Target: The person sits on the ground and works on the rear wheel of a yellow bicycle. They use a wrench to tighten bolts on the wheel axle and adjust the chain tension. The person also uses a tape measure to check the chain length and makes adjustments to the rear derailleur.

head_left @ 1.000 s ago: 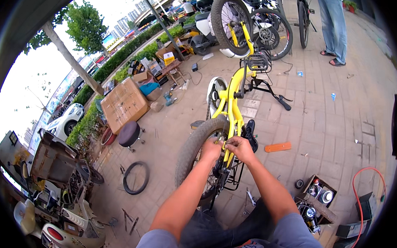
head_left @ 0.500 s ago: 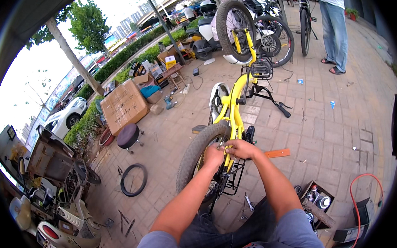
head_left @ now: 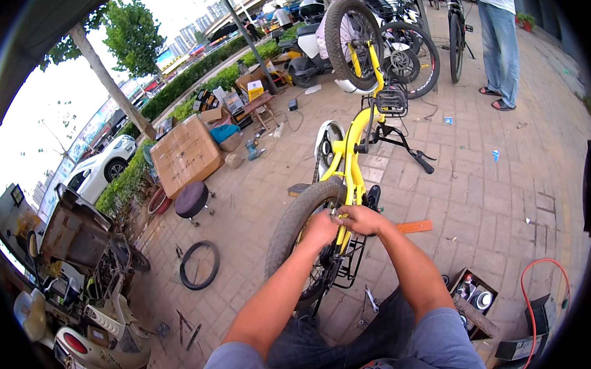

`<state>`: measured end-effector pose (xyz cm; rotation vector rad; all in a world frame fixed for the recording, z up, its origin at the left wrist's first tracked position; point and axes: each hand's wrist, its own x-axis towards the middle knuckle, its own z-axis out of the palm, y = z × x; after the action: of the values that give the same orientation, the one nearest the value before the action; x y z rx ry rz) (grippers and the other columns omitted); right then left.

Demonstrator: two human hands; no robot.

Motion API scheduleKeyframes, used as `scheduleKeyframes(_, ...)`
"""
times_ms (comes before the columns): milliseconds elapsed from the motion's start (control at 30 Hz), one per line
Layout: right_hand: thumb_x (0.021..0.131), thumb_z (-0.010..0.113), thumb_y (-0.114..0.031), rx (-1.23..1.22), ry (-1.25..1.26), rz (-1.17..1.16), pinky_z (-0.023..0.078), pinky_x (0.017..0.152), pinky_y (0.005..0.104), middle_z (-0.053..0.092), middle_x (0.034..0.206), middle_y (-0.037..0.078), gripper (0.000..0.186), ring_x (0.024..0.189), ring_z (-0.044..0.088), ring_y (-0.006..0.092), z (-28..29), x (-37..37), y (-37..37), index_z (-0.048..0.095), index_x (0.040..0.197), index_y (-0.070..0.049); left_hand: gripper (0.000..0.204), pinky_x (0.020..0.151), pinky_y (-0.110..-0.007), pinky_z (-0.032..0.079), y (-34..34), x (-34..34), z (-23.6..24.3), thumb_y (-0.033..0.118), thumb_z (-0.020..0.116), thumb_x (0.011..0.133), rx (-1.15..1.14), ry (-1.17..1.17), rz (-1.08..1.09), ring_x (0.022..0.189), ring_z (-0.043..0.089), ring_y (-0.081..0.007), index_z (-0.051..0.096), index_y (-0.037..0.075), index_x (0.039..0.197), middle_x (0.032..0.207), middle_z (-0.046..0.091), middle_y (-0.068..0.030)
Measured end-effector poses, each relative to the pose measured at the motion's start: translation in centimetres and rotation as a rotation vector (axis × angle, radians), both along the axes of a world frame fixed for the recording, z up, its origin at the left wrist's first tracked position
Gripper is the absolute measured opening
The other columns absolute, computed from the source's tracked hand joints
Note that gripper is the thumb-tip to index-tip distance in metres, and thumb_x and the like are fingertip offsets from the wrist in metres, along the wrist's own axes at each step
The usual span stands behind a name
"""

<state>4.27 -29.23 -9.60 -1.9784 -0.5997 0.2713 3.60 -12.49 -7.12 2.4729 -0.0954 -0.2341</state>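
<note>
A yellow bicycle (head_left: 355,138) stands upside down before me, its thick-tyred rear wheel (head_left: 293,219) nearest and its front wheel (head_left: 352,43) raised at the far end. My left hand (head_left: 322,228) is closed at the yellow frame beside the rear tyre. Against it, my right hand (head_left: 360,219) is closed too, with thumb and fingers pinched together on the same frame tube. Whatever small part lies between the fingertips is too small to make out. A black rack (head_left: 352,265) hangs below the right wrist.
An orange bar (head_left: 415,226) and wrench (head_left: 371,298) lie to the right, near a box of cans (head_left: 473,304). Leftward are a loose tyre (head_left: 199,265), a round stool (head_left: 192,200) and a big carton (head_left: 186,155). A person (head_left: 499,48) stands far right.
Both hands stay at the same spot on the frame, shifting only slightly. The fingers have drawn a little closer together. The bicycle remains in place.
</note>
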Motion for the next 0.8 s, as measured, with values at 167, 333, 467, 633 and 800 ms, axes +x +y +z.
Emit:
scheduleKeyframes(167,0.092,0.053,-0.018,0.102,0.112,0.006,0.045,0.049,0.0297,0.055,0.060,0.004,0.021,0.049,0.054,0.0137,-0.3,-0.3,-0.2,0.056,0.107,-0.003,0.031,0.078,-0.045,0.047,-0.8,-2.8,2.6,0.024,0.054,0.088,0.140,-0.156,-0.069,0.092,0.060,-0.0390,0.056,0.001,0.109,0.099,0.063,-0.0230)
scheduleKeyframes(333,0.093,0.051,-0.017,0.163,0.115,0.012,0.042,0.046,0.0290,0.052,0.057,0.002,0.020,0.046,0.050,0.0123,-0.9,-0.1,0.0,0.055,0.107,-0.003,0.028,0.078,-0.046,0.046,0.5,-3.3,1.8,0.019,0.055,0.087,-0.047,-0.185,-0.062,0.091,0.060,-0.0402,0.056,-0.001,0.107,0.095,0.063,-0.0245)
scheduleKeyframes(467,0.094,0.051,-0.017,0.201,0.159,0.014,0.041,0.045,0.0283,0.050,0.056,0.001,0.021,0.045,0.048,0.0116,-1.1,-0.1,0.1,0.055,0.108,-0.003,0.032,0.079,-0.041,0.046,0.2,-4.0,1.9,0.011,0.058,0.082,-0.032,-0.253,-0.013,0.087,0.060,-0.0373,0.055,-0.004,0.110,0.089,0.063,-0.0224)
scheduleKeyframes(633,0.094,0.052,-0.018,0.193,0.178,0.014,0.040,0.045,0.0279,0.049,0.056,0.001,0.022,0.046,0.048,0.0111,-1.5,0.0,0.1,0.055,0.109,-0.003,0.040,0.086,-0.043,0.044,-1.3,-5.4,2.1,0.005,0.058,0.075,0.096,-0.481,0.038,0.095,0.055,-0.0394,0.053,-0.006,0.114,0.098,0.057,-0.0255)
scheduleKeyframes(800,0.094,0.052,-0.019,0.185,0.153,0.017,0.040,0.044,0.0280,0.050,0.057,0.001,0.020,0.046,0.049,0.0113,-1.4,0.0,0.2,0.056,0.108,-0.004,0.046,0.086,-0.041,0.046,-0.5,-5.8,1.4,0.000,0.056,0.074,0.037,-0.533,0.017,0.094,0.057,-0.0383,0.051,-0.006,0.119,0.099,0.058,-0.0247)
